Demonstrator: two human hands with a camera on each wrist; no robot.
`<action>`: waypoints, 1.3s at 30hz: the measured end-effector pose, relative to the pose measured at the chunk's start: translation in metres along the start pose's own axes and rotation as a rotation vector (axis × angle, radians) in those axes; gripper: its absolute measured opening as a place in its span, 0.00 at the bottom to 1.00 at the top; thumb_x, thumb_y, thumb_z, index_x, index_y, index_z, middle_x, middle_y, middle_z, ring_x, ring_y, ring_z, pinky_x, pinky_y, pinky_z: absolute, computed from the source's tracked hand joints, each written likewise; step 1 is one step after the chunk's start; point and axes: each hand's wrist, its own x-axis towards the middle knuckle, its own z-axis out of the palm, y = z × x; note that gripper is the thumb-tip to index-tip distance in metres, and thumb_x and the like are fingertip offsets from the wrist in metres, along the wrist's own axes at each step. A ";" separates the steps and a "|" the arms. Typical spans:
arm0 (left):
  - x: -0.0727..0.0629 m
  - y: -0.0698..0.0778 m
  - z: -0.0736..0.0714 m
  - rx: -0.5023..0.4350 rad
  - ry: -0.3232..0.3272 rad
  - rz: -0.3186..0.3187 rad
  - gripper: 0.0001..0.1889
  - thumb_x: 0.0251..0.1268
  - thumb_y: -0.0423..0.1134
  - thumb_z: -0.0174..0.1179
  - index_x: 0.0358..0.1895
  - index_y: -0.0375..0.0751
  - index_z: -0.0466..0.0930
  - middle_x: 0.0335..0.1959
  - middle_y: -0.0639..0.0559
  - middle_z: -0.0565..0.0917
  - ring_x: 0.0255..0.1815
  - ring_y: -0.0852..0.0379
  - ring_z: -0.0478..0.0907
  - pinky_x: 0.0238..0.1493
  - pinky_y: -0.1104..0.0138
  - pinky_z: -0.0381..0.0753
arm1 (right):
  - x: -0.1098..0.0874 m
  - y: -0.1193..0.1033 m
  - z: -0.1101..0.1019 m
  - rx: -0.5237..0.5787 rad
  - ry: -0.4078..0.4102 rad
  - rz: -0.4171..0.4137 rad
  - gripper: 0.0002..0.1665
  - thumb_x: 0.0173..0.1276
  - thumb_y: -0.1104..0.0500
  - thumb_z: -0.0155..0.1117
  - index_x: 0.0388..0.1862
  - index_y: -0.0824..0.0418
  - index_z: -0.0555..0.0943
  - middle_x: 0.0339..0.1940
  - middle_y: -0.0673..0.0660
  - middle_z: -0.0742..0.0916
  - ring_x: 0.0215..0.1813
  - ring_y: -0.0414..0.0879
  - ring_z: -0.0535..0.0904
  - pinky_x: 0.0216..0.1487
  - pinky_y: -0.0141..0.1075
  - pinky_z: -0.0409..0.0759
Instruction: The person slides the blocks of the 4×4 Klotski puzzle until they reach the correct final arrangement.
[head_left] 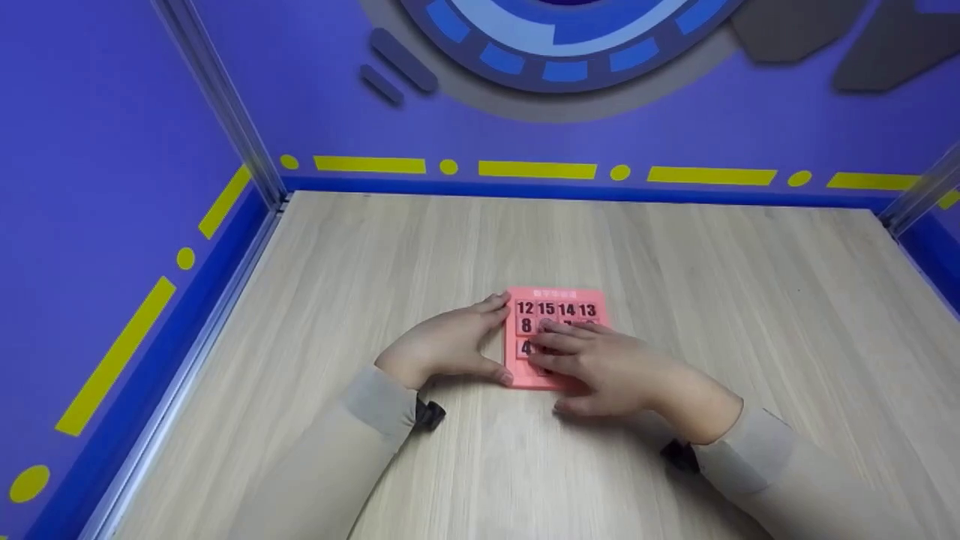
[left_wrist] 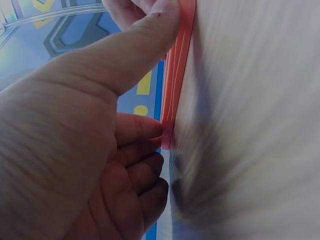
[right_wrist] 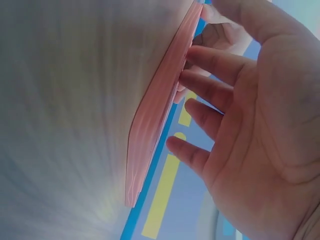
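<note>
A little below and right of the frame's centre, we see the puzzle (head_left: 535,318) lying flat on the table (head_left: 420,255). The left hand (head_left: 450,343), fingers relaxed, touches its left edge with thumb and fingertips, while we find the right hand (head_left: 619,367) extending loose, uncurled fingers over the tiles (head_left: 546,308).

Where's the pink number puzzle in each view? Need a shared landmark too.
Head: just right of center, below mid-height, face up, partly covered by the right hand; pink number puzzle.
Left wrist: upper middle, edge-on strip.
Right wrist: left of center, slanted edge-on strip from the top edge downward.
Shared landmark: yellow wall markings.
</note>
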 end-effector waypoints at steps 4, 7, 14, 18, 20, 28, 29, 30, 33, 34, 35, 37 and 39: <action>0.000 0.001 0.000 0.013 -0.002 0.004 0.63 0.63 0.66 0.81 0.93 0.42 0.56 0.97 0.52 0.49 0.98 0.51 0.49 0.98 0.56 0.54 | 0.000 0.001 0.001 0.015 -0.036 0.028 0.46 0.80 0.38 0.69 0.91 0.50 0.71 0.93 0.56 0.71 0.94 0.62 0.63 0.92 0.68 0.65; 0.001 0.001 0.000 0.024 -0.001 0.007 0.62 0.63 0.66 0.81 0.93 0.42 0.57 0.97 0.51 0.49 0.98 0.51 0.49 0.98 0.56 0.53 | -0.001 0.001 0.001 0.030 -0.067 0.046 0.49 0.80 0.37 0.69 0.93 0.50 0.67 0.95 0.55 0.67 0.96 0.61 0.59 0.94 0.67 0.62; 0.005 0.001 0.003 0.000 0.025 0.024 0.59 0.61 0.63 0.83 0.90 0.43 0.65 0.96 0.51 0.56 0.96 0.50 0.56 0.97 0.56 0.58 | -0.020 0.002 -0.001 0.096 -0.048 0.053 0.50 0.80 0.33 0.69 0.92 0.50 0.68 0.95 0.54 0.68 0.96 0.61 0.59 0.95 0.65 0.61; 0.008 0.002 0.005 -0.016 0.043 0.052 0.58 0.58 0.62 0.85 0.89 0.42 0.68 0.95 0.51 0.61 0.95 0.49 0.61 0.96 0.57 0.61 | -0.033 0.001 0.000 0.129 -0.027 0.057 0.46 0.80 0.33 0.69 0.89 0.52 0.74 0.91 0.56 0.74 0.95 0.63 0.61 0.93 0.66 0.63; 0.008 0.002 0.004 -0.019 0.052 0.064 0.57 0.58 0.61 0.86 0.88 0.41 0.70 0.93 0.51 0.64 0.94 0.49 0.62 0.96 0.57 0.62 | -0.036 0.001 0.001 0.139 -0.026 0.060 0.45 0.80 0.33 0.69 0.87 0.52 0.75 0.90 0.57 0.75 0.94 0.63 0.62 0.93 0.66 0.64; 0.003 0.000 0.003 -0.018 0.056 0.054 0.59 0.54 0.63 0.87 0.87 0.43 0.71 0.93 0.52 0.65 0.94 0.49 0.63 0.96 0.56 0.62 | -0.035 -0.003 0.002 0.120 -0.017 0.051 0.43 0.80 0.33 0.70 0.84 0.55 0.80 0.90 0.59 0.75 0.93 0.66 0.64 0.92 0.67 0.65; 0.002 0.000 0.003 -0.019 0.058 0.054 0.59 0.54 0.62 0.87 0.87 0.43 0.71 0.93 0.51 0.65 0.94 0.49 0.62 0.96 0.56 0.62 | -0.034 -0.004 0.002 0.117 -0.015 0.050 0.43 0.80 0.33 0.70 0.83 0.55 0.80 0.90 0.59 0.75 0.93 0.66 0.64 0.92 0.67 0.65; 0.002 0.000 0.002 -0.021 0.060 0.056 0.59 0.54 0.62 0.87 0.87 0.42 0.71 0.93 0.51 0.65 0.94 0.48 0.62 0.96 0.56 0.61 | -0.034 -0.004 0.001 0.119 -0.015 0.051 0.43 0.79 0.33 0.70 0.83 0.56 0.80 0.90 0.59 0.75 0.93 0.66 0.64 0.92 0.67 0.65; 0.001 0.000 0.001 -0.023 0.060 0.057 0.59 0.54 0.62 0.87 0.87 0.42 0.71 0.93 0.51 0.65 0.94 0.48 0.62 0.96 0.56 0.61 | -0.033 -0.005 0.001 0.127 -0.022 0.053 0.44 0.79 0.33 0.70 0.84 0.56 0.79 0.90 0.59 0.74 0.93 0.65 0.64 0.92 0.67 0.65; 0.001 0.000 0.001 -0.021 0.059 0.053 0.59 0.54 0.62 0.87 0.87 0.42 0.71 0.93 0.51 0.65 0.94 0.48 0.62 0.96 0.56 0.61 | -0.032 -0.006 0.001 0.129 -0.025 0.055 0.45 0.79 0.33 0.70 0.84 0.56 0.79 0.91 0.59 0.74 0.93 0.65 0.64 0.92 0.66 0.65; 0.001 0.000 0.001 -0.021 0.059 0.049 0.59 0.54 0.62 0.87 0.87 0.43 0.71 0.93 0.51 0.64 0.94 0.48 0.62 0.96 0.56 0.61 | -0.032 -0.006 0.001 0.132 -0.028 0.056 0.45 0.79 0.33 0.70 0.85 0.57 0.78 0.91 0.59 0.74 0.93 0.65 0.64 0.93 0.66 0.65; 0.001 0.001 0.001 -0.018 0.057 0.040 0.59 0.54 0.63 0.87 0.88 0.43 0.70 0.93 0.52 0.64 0.94 0.48 0.62 0.96 0.56 0.61 | -0.031 -0.007 0.001 0.133 -0.036 0.060 0.47 0.79 0.32 0.70 0.86 0.56 0.77 0.92 0.58 0.73 0.93 0.64 0.64 0.92 0.66 0.66; 0.001 0.002 0.001 -0.016 0.056 0.030 0.60 0.54 0.63 0.87 0.88 0.44 0.70 0.94 0.52 0.63 0.94 0.48 0.61 0.96 0.55 0.61 | -0.030 -0.009 0.001 0.131 -0.046 0.061 0.48 0.79 0.31 0.69 0.87 0.56 0.75 0.92 0.58 0.72 0.93 0.64 0.65 0.92 0.66 0.66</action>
